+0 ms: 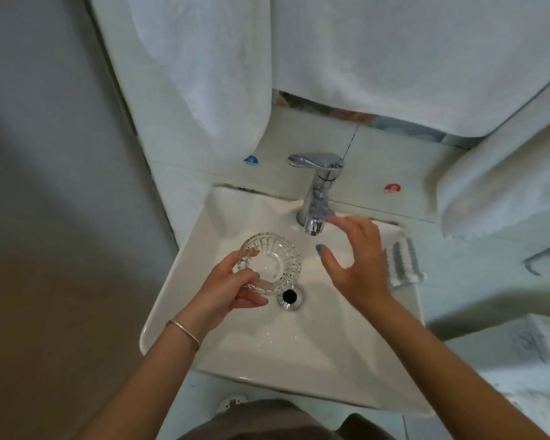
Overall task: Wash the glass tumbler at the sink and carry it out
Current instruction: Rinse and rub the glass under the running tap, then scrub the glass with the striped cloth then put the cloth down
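A clear cut-glass tumbler (269, 263) is held upright over the white sink (185, 281), mouth facing up. My left hand (232, 290) grips it from the lower left, thumb on the near rim and fingers curled round its side. Just beside the chrome tap's spout (315, 225) hovers my right hand (353, 262), fingers spread and relaxed, holding nothing. No water runs from the spout. The drain (289, 296) lies directly below the tumbler's right edge.
The tap lever (315, 161) points left, above the spout. A striped cloth (499, 260) lies on the sink's right rim. White towels (394, 58) hang above, and another (502, 179) at the right. Blue (251, 160) and red (392, 188) stickers mark the tiled ledge.
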Demonstrator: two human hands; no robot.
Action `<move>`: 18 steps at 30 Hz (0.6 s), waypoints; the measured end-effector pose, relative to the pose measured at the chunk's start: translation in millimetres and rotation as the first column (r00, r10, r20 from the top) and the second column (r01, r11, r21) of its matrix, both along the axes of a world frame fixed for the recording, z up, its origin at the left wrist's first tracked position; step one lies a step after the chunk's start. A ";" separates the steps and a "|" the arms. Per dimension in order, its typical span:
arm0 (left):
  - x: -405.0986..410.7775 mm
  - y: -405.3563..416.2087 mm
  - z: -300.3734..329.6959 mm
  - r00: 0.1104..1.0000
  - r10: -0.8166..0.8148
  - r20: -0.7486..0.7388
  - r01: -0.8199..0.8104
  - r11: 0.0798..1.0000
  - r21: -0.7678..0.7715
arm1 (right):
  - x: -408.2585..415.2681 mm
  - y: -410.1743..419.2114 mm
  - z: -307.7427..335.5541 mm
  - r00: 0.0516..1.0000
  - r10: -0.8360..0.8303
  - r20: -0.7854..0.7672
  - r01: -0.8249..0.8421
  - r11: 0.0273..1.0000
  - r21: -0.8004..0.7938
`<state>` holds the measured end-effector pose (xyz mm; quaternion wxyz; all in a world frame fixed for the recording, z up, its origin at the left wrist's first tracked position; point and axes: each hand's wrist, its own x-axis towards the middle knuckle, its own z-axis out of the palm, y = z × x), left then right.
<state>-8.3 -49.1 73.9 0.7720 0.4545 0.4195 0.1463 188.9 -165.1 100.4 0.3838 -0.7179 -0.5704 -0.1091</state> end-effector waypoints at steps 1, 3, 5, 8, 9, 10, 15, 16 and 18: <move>0.5 -5.5 -4.6 1.000 -0.027 -0.013 0.027 1.000 -0.012 | -11.3 -16.2 -15.9 0.998 0.018 -0.067 -0.020 0.999 -0.026; 3.3 -16.8 -14.2 0.996 -0.082 -0.045 0.081 0.996 -0.035 | -28.1 -39.0 -42.6 0.958 0.035 -0.285 -0.104 0.967 -0.231; 8.2 -27.7 -22.6 0.988 -0.135 -0.071 0.131 0.989 -0.061 | -34.2 -50.1 -57.2 0.796 -0.044 -0.604 -0.246 0.888 -0.388; 19.0 -41.4 -26.6 0.978 -0.201 -0.053 0.195 0.975 -0.108 | -29.7 -56.7 -58.9 0.451 -0.150 -0.880 -0.375 0.863 -0.339; 22.5 -44.5 -26.9 0.976 -0.214 -0.044 0.208 0.972 -0.113 | -27.7 -58.4 -58.8 0.442 -0.139 -0.886 -0.378 0.867 -0.324; 27.1 -47.5 -27.0 0.973 -0.228 -0.045 0.222 0.969 -0.111 | -25.4 -59.6 -58.9 0.443 -0.126 -0.888 -0.372 0.875 -0.309; 45.6 -58.6 -26.9 0.957 -0.277 0.085 0.289 0.925 -0.247 | -12.3 -66.3 -57.1 0.327 -0.110 -0.938 -0.340 0.913 -0.226; 48.4 -59.7 -26.5 0.953 -0.274 0.132 0.302 0.910 -0.285 | -10.2 -68.6 -58.0 0.298 -0.104 -0.949 -0.336 0.919 -0.206; 53.8 -60.8 -26.9 0.943 -0.292 0.162 0.329 0.894 -0.304 | -7.2 -74.7 -60.8 0.287 -0.109 -0.952 -0.317 0.926 -0.202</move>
